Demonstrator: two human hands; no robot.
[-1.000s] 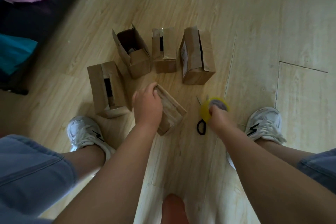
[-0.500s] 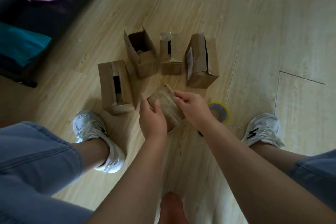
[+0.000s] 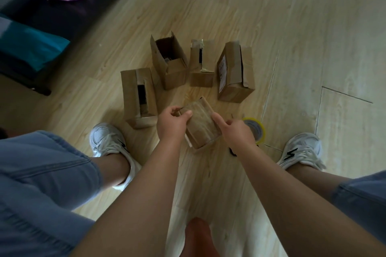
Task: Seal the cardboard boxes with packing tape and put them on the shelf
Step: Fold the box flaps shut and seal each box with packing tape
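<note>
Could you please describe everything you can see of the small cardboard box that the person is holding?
The small cardboard box is brown and closed, its top glossy as if taped. It lies askew, low over the wooden floor; whether it rests there is unclear. The left hand grips its far left corner, thumb on top; the right hand lays its index finger along the box's right edge.
</note>
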